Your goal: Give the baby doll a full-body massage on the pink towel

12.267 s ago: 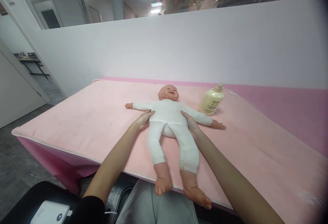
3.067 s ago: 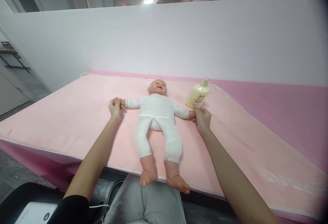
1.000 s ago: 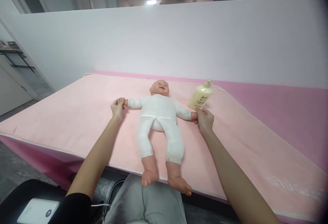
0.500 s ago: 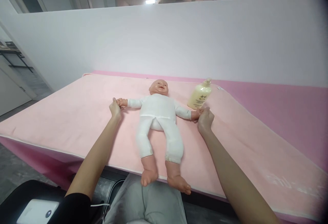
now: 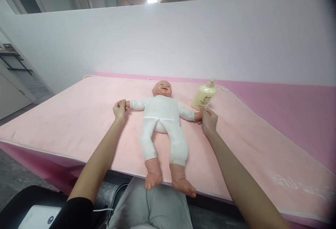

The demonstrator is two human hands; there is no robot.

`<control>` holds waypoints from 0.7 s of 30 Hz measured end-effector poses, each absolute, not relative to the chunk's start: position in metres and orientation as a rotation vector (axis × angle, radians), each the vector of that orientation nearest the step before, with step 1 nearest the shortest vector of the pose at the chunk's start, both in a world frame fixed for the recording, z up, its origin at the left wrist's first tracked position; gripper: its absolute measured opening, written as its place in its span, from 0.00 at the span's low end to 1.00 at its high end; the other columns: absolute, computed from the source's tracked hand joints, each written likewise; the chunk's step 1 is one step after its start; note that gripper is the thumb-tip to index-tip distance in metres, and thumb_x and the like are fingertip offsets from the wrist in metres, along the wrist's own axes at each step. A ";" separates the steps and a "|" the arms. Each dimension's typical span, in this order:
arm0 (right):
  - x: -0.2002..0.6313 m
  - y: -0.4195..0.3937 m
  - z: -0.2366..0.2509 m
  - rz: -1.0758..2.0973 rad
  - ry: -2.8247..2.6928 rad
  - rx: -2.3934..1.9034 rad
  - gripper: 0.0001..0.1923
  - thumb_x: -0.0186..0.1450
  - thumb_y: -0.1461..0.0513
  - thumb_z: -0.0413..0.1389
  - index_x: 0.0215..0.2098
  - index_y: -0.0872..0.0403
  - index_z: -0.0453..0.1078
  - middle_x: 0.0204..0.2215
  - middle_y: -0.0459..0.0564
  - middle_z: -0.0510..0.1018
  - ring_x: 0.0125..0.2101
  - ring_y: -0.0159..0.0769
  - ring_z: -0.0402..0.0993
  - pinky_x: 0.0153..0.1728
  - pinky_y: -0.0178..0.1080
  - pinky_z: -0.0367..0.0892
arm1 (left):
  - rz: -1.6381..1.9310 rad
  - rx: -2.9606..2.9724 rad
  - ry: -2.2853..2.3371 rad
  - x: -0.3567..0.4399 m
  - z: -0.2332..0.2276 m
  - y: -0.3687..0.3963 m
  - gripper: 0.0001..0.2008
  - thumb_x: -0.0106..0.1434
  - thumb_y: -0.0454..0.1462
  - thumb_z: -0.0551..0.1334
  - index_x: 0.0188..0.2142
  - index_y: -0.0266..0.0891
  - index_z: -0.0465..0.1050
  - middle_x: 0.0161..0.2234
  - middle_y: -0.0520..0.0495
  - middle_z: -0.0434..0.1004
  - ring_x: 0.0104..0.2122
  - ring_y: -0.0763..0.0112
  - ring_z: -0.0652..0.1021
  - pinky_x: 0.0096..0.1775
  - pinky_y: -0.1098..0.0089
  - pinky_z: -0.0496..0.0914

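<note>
- Lying on its back on the pink blanket [image 5: 78, 117] is the baby doll [image 5: 161, 117].
- Left hand [image 5: 119, 109] is pinching one doll hand.
- Right hand [image 5: 209, 120] is squeezing the other, near the lotion bottle [image 5: 203, 96].

left arm: bare from the left hand [image 5: 119, 109] back to above the elbow; black sleeve [image 5: 75, 213] starts there, short, plain.
right arm: bare all the way back from the right hand [image 5: 209, 121]; no sleeve in view.
hands: bare, no gloves, no rings or watch visible.
legs: light grey trousers [image 5: 151, 206], creased fabric, below and between the hands.
</note>
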State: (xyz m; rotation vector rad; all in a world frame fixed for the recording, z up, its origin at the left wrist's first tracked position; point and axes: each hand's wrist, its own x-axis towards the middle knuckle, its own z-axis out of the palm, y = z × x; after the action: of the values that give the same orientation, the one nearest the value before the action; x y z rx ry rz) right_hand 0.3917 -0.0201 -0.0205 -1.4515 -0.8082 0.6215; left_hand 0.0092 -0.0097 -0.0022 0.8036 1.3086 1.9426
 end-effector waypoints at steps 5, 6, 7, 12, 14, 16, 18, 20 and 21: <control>0.391 -0.020 -0.018 0.583 -0.810 -1.482 0.13 0.51 0.56 0.61 0.28 0.57 0.66 0.19 0.42 0.69 0.11 0.28 0.63 0.09 0.32 0.60 | 1.930 0.805 1.303 0.010 -0.001 -0.012 0.17 0.51 0.46 0.68 0.32 0.34 0.72 0.25 0.52 0.71 0.18 0.81 0.69 0.23 0.76 0.68; 0.391 -0.020 -0.019 0.588 -0.811 -1.487 0.13 0.51 0.56 0.61 0.27 0.57 0.66 0.19 0.42 0.69 0.11 0.29 0.63 0.09 0.32 0.60 | 1.925 0.797 1.308 0.010 -0.001 -0.012 0.17 0.52 0.47 0.66 0.31 0.34 0.71 0.24 0.52 0.71 0.17 0.81 0.69 0.22 0.76 0.68; 0.392 -0.019 -0.020 0.599 -0.814 -1.490 0.13 0.51 0.56 0.61 0.27 0.57 0.66 0.18 0.42 0.68 0.11 0.29 0.63 0.09 0.32 0.60 | 1.921 0.789 1.314 0.010 0.000 -0.012 0.18 0.54 0.48 0.65 0.30 0.34 0.71 0.24 0.51 0.71 0.17 0.81 0.68 0.21 0.76 0.67; 0.395 -0.019 -0.024 0.569 -0.831 -1.466 0.15 0.58 0.53 0.54 0.23 0.56 0.63 0.16 0.41 0.65 0.09 0.28 0.60 0.08 0.32 0.56 | 1.925 0.710 1.339 0.012 0.005 -0.013 0.21 0.63 0.49 0.55 0.31 0.31 0.72 0.28 0.45 0.76 0.14 0.81 0.67 0.18 0.75 0.64; 0.394 -0.019 -0.024 0.564 -0.829 -1.476 0.17 0.60 0.51 0.52 0.23 0.56 0.63 0.16 0.42 0.65 0.09 0.27 0.59 0.08 0.32 0.56 | 1.920 0.661 1.346 0.012 0.007 -0.013 0.23 0.66 0.48 0.50 0.33 0.30 0.73 0.28 0.44 0.76 0.13 0.81 0.67 0.17 0.74 0.64; 0.393 -0.020 -0.022 0.566 -0.817 -1.493 0.20 0.62 0.49 0.49 0.24 0.57 0.64 0.19 0.45 0.69 0.09 0.27 0.58 0.08 0.33 0.56 | 1.919 0.634 1.344 0.012 0.008 -0.013 0.24 0.68 0.47 0.47 0.34 0.30 0.74 0.28 0.43 0.76 0.12 0.80 0.67 0.17 0.74 0.64; 0.392 -0.020 -0.021 0.555 -0.791 -1.507 0.23 0.64 0.47 0.45 0.25 0.57 0.65 0.23 0.48 0.73 0.09 0.27 0.59 0.08 0.34 0.57 | 1.924 0.635 1.337 0.011 0.007 -0.012 0.24 0.68 0.47 0.47 0.35 0.30 0.74 0.28 0.44 0.76 0.12 0.80 0.67 0.17 0.74 0.64; 0.393 -0.019 -0.022 0.545 -0.757 -1.516 0.25 0.65 0.46 0.42 0.26 0.57 0.65 0.28 0.51 0.75 0.09 0.26 0.59 0.08 0.34 0.57 | 1.930 0.662 1.327 0.011 0.005 -0.012 0.24 0.66 0.49 0.50 0.35 0.30 0.73 0.27 0.45 0.76 0.12 0.81 0.67 0.18 0.75 0.64; 0.393 -0.018 -0.023 0.544 -0.748 -1.521 0.25 0.65 0.46 0.42 0.26 0.57 0.65 0.29 0.51 0.76 0.10 0.26 0.59 0.08 0.34 0.57 | 1.933 0.685 1.323 0.010 0.003 -0.011 0.24 0.65 0.50 0.51 0.34 0.30 0.73 0.27 0.45 0.75 0.13 0.81 0.67 0.18 0.75 0.64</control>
State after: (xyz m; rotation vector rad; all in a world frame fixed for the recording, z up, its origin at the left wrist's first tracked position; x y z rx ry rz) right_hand 0.3932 -0.0177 -0.0231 -1.5208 -0.7480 0.5441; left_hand 0.0104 -0.0113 0.0032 0.6850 1.3233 1.9331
